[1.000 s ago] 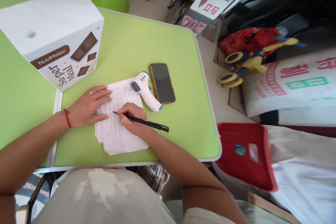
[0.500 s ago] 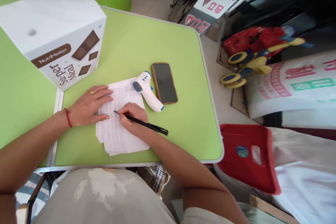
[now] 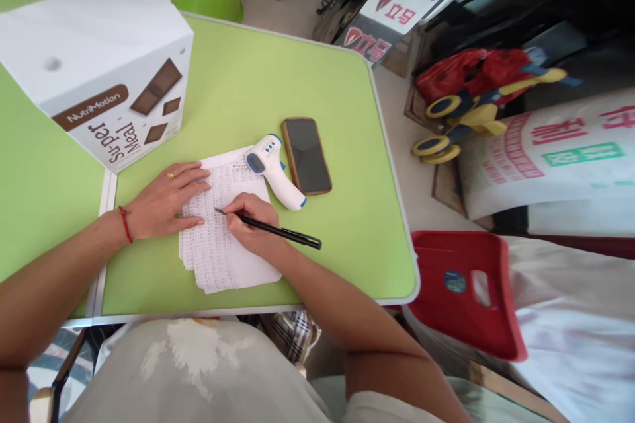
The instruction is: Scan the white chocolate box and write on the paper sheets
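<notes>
Plainly, the right hand (image 3: 254,223) has its fingers (image 3: 235,207) closed around the pen (image 3: 280,231), gripping it close to the tip, while the barrel slants out to the right past the hand. The tip points at the written columns on the sheets (image 3: 251,261); whether it touches, I cannot tell. These lie on the green bench (image 3: 327,79), beneath both hands. The left hand (image 3: 159,201) rests palm down, fingers released and spread, their ends on the sheets' left side. The thermometer (image 3: 276,172) overlaps the top right corner, the phone (image 3: 307,155) just beside it. Beyond the left hand stands the box (image 3: 119,46).
</notes>
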`<state>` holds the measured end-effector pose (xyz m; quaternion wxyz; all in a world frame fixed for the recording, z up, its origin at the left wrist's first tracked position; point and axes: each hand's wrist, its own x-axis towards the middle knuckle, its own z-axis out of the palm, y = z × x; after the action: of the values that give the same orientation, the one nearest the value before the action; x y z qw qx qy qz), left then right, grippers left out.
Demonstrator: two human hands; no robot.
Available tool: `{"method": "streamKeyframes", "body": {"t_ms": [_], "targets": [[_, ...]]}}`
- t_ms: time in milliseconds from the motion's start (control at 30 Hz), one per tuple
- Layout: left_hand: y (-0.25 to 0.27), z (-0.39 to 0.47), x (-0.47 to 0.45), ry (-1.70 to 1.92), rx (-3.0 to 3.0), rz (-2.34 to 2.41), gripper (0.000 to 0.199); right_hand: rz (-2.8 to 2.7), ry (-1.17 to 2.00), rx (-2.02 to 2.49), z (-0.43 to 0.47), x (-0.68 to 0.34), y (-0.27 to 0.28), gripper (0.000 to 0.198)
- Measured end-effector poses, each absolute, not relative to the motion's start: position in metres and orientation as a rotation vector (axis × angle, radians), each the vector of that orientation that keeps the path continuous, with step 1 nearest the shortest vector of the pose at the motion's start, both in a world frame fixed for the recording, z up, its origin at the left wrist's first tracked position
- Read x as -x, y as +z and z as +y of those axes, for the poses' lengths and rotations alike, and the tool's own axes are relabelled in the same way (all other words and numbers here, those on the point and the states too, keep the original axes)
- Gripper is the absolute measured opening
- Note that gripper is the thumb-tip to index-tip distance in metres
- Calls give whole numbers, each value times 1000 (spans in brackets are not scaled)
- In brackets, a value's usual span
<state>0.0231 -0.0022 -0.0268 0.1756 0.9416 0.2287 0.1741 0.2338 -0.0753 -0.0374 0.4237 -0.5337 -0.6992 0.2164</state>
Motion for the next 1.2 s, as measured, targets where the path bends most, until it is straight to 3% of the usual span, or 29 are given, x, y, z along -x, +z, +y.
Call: {"method": "streamKeyframes", "body": {"t_ms": [933,1100,1200], "targets": [[-29,-2,-23,495,-2679,648,48,-1805,418,1287,-73,-234,-39,13],[-20,-8,-24,625,-2686,661,42,-2031,147,1174,-66,-244,-41,17],[-12,-10,-13,768,-2604,895,49,-2246,-16,1124,-61,-255,-41,22]]}}
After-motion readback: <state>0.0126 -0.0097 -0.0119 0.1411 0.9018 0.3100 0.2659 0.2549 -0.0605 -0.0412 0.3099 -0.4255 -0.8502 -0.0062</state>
